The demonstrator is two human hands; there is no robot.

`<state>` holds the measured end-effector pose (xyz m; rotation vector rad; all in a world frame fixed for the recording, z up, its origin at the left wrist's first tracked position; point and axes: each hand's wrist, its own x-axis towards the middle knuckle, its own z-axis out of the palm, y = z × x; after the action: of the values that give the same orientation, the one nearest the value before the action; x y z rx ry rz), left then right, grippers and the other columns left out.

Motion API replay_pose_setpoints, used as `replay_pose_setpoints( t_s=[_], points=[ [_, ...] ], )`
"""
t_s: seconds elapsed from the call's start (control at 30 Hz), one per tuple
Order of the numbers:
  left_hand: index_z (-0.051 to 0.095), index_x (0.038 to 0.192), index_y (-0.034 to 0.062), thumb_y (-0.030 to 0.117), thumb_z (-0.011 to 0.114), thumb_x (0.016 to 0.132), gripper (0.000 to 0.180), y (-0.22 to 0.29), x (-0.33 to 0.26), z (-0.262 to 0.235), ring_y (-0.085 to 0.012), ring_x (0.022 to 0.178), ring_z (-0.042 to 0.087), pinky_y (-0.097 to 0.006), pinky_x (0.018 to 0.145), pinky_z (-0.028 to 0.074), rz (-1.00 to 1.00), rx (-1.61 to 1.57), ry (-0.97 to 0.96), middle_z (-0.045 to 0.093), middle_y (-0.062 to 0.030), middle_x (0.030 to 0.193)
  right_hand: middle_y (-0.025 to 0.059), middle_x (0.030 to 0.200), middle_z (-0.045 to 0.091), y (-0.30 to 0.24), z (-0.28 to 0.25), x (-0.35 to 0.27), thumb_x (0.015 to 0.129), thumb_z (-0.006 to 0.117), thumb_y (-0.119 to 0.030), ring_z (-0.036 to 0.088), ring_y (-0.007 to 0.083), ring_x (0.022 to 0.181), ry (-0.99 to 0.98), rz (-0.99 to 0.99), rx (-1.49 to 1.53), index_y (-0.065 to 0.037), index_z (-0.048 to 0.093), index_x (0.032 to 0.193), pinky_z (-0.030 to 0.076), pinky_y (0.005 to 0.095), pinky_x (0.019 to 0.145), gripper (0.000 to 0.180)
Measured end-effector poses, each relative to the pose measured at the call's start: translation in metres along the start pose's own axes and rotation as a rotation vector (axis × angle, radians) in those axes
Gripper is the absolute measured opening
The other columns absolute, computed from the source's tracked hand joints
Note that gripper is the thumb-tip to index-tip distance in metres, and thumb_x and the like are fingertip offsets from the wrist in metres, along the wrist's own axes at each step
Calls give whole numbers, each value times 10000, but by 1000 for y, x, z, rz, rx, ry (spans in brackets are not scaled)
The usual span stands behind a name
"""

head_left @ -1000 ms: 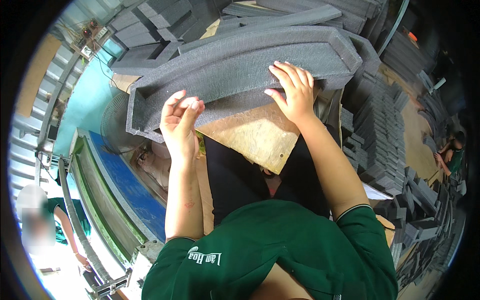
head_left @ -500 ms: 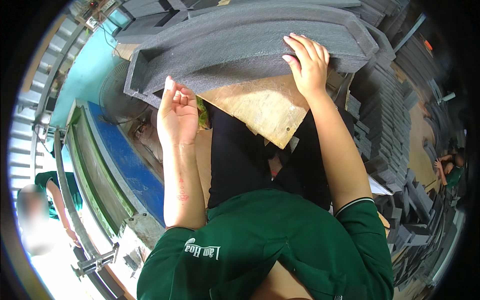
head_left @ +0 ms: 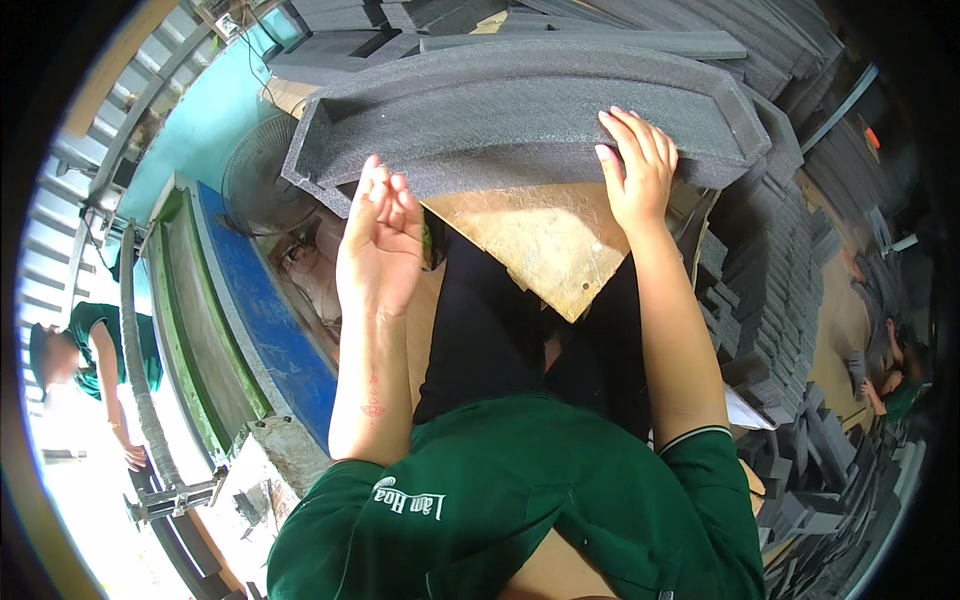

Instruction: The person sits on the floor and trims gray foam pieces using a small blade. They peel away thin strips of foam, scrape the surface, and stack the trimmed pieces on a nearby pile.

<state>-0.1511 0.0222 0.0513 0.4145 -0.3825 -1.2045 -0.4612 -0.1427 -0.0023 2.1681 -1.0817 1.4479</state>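
Note:
A long grey foam tray (head_left: 480, 125) with raised edges and a curved far wall lies across a wooden board (head_left: 545, 240) in front of me. My right hand (head_left: 640, 170) rests over its near wall toward the right end, fingers stretched out and thumb apart. Just in front of the tray's left end is my left hand (head_left: 385, 240), palm turned up and fingers loosely bent. Nothing shows in that palm. Whether its fingertips touch the foam I cannot tell.
Stacked grey foam pieces (head_left: 765, 270) stand at my right, with more foam strips (head_left: 600, 42) behind the tray. A fan (head_left: 265, 175) and a blue panel (head_left: 265, 320) are on the left. One person (head_left: 95, 350) is at far left, another (head_left: 900, 370) at far right.
The tray, board and both hands sit slightly lower and further right in view. My left hand's fingers have straightened a little. My right hand stays on the tray's near wall.

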Motion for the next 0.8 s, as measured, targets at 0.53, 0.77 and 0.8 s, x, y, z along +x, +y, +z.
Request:
replay_pose_setpoints(
  t_s=[0.53, 0.77, 0.8],
  points=[
    [312, 1707, 42, 43, 738, 1003, 822, -33, -34, 60, -165, 963, 670, -323, 876, 554, -422, -233, -239, 701, -64, 1099, 40, 1411, 717, -11, -6, 10, 995, 756, -256, 645, 280, 1321, -22, 37, -8, -150, 752, 1339, 391, 466, 1171, 360],
    [263, 1708, 5, 114, 790, 959, 923, -50, -27, 70, -163, 835, 658, -297, 838, 536, -202, 287, -289, 723, -58, 972, 162, 984, 780, -99, -92, 32, 960, 750, -17, 753, 252, 921, -70, 424, 694, 6, 788, 1032, 565, 346, 850, 85],
    [281, 1700, 9, 67, 764, 973, 874, -53, -24, 69, -184, 866, 690, -314, 850, 554, -220, 254, -304, 738, -94, 986, 153, 964, 775, -107, -104, 30, 943, 758, 4, 750, 254, 898, -105, 361, 720, 15, 784, 1021, 569, 341, 822, 83]
  ],
)
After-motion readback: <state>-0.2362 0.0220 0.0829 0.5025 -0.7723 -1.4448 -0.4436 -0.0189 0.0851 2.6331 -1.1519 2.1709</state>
